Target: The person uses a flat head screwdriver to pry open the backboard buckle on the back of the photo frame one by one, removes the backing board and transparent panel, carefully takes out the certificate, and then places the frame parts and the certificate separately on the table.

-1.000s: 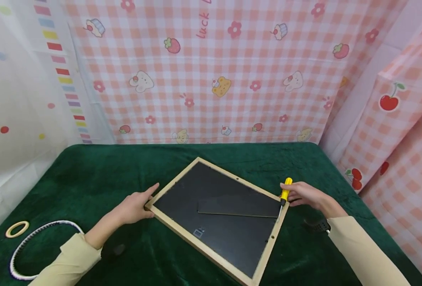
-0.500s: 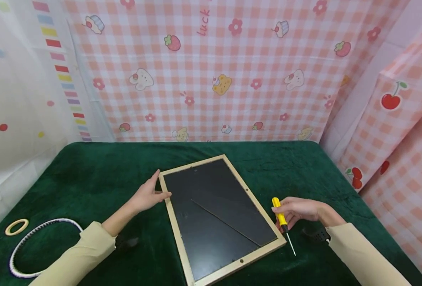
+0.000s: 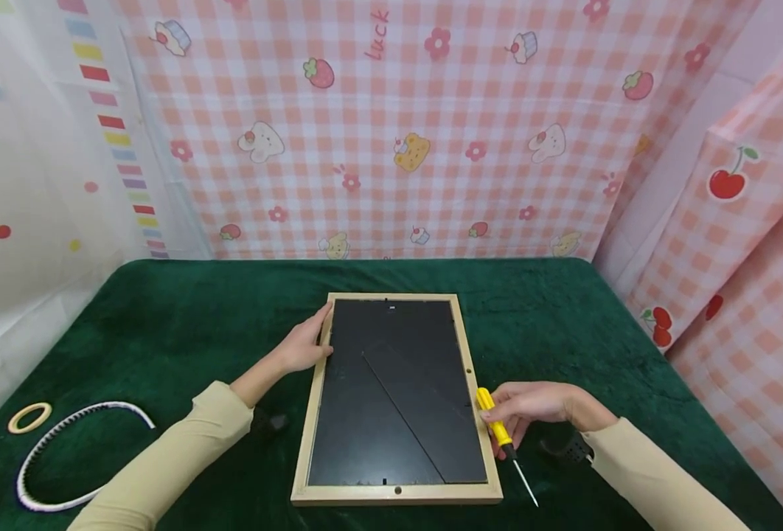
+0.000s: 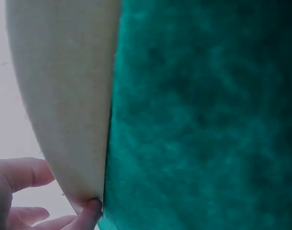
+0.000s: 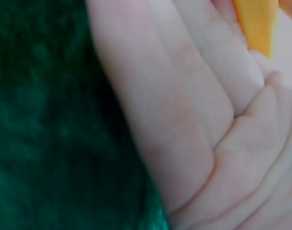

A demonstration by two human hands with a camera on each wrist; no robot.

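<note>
The right hand (image 3: pixel 531 404), wrist bent, holds a screwdriver (image 3: pixel 500 434).

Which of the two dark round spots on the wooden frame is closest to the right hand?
The right-side spot on the wooden frame, beside the right hand and its fingers; the bottom-bar spot lies farther off.

Green cloth (image 3: pixel 531 302) offers passage beyond the framed panel (image 3: pixel 394 391); the screwdriver (image 3: pixel 499 431) obstructs its lower right side.
</note>
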